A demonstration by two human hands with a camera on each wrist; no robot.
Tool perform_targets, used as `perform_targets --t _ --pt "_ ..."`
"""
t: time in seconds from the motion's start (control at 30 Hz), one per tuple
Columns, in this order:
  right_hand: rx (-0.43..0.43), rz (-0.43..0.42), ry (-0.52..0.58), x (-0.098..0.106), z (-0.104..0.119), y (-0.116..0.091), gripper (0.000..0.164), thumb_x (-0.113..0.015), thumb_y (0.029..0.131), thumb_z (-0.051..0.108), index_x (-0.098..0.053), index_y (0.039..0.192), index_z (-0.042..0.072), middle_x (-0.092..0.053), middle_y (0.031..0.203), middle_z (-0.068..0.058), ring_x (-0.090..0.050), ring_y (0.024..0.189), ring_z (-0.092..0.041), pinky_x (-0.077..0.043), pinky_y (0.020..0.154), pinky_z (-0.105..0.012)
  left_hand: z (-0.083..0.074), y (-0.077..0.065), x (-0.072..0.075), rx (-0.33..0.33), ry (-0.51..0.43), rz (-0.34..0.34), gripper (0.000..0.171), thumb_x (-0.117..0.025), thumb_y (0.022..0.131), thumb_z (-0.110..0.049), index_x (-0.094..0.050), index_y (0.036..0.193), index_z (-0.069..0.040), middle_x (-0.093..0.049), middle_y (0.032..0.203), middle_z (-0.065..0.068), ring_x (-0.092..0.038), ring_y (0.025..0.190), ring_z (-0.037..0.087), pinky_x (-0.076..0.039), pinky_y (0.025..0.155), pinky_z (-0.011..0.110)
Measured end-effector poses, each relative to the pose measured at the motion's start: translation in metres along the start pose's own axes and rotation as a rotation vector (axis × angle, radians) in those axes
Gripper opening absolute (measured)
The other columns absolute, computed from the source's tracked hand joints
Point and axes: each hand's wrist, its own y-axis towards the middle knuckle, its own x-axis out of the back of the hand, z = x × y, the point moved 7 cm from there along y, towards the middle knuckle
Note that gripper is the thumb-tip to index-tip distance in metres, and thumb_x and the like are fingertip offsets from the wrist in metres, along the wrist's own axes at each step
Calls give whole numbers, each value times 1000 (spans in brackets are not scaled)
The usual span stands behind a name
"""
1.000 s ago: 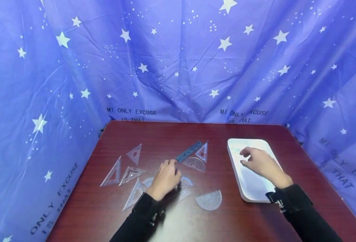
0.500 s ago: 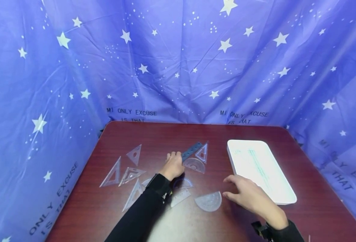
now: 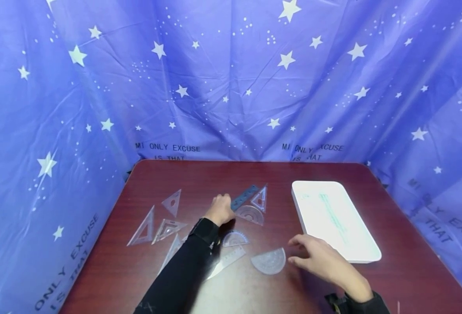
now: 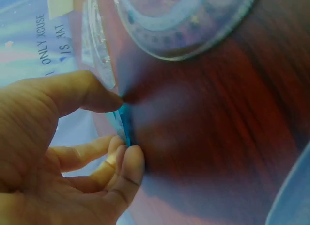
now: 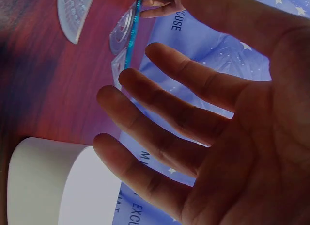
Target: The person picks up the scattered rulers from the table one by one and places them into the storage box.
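Observation:
In the head view my left hand [image 3: 220,209] pinches the near end of a blue-green ruler [image 3: 244,198], which slants away to the right. The left wrist view has its thumb and fingertips on the narrow ruler's [image 4: 125,123] edges. A clear protractor [image 3: 250,215] and a small set square [image 3: 260,199] lie against its right side. My right hand [image 3: 320,259] hovers palm down between a half-round protractor [image 3: 269,261] and the white tray [image 3: 362,253], holding nothing. Its fingers look loosely spread in the right wrist view.
Several clear set squares [image 3: 172,203] lie on the left of the dark red table [image 3: 293,296]. A blue-marked protractor [image 3: 236,238] and a clear straight piece [image 3: 228,260] lie near the middle. Faint greenish shapes show inside the tray. A starry blue curtain surrounds the table.
My left hand has reached forward to the blue-green ruler and taken its near end. My right hand has come back from over the tray to its left, near the half-round protractor.

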Motion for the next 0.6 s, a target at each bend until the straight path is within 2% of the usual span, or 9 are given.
perform_targets --t 0.13,0.2,0.3,0.37,0.4,0.53,0.6 --pt "42 -3 7 -1 -3 2 35 -87 90 29 -75 117 11 -79 113 -3 -75 101 -26 -61 82 -37 6 -2 0 10 -30 -5 61 -95 72 -15 -63 119 7 -64 121 31 -60 121 51 -52 109 60" --pt "68 -6 4 0 -4 4 35 -86 90 29 -74 117 11 -78 113 -2 -75 101 -26 -61 82 -37 8 -5 4 -2 -42 -24 54 -95 71 -15 -65 111 4 -63 115 27 -60 117 48 -52 107 59" --pt "106 -13 1 2 -2 7 35 -85 91 29 -74 118 9 -78 114 -3 -75 103 -27 -61 85 -38 15 -6 7 -75 -2 -75 40 -93 72 -21 -69 97 -2 -64 104 18 -60 109 41 -54 99 51" --pt "132 -32 -9 5 0 9 36 -85 91 29 -74 119 9 -78 114 -4 -74 103 -28 -61 87 -41 5 -19 23 -94 4 -92 31 -90 74 -18 -70 91 -3 -64 98 15 -59 106 40 -54 95 50" --pt "137 -42 -10 7 1 10 35 -85 91 28 -74 119 9 -78 114 -4 -74 104 -29 -61 87 -42 -1 -25 30 -100 8 -95 28 -89 76 -17 -72 92 -2 -66 98 15 -60 106 40 -54 96 50" --pt "143 -106 -20 16 5 16 35 -85 91 26 -74 120 9 -77 115 -4 -72 100 -24 -60 85 -41 -32 -56 61 -75 -10 -61 37 -85 81 -9 -74 113 5 -67 113 21 -59 118 42 -53 106 52" --pt "153 -154 -22 22 8 20 35 -85 92 23 -74 123 10 -76 115 -3 -69 93 -16 -58 80 -37 -40 -63 64 -112 -18 -49 43 -84 81 -8 -74 121 4 -66 118 21 -59 121 41 -52 109 51"
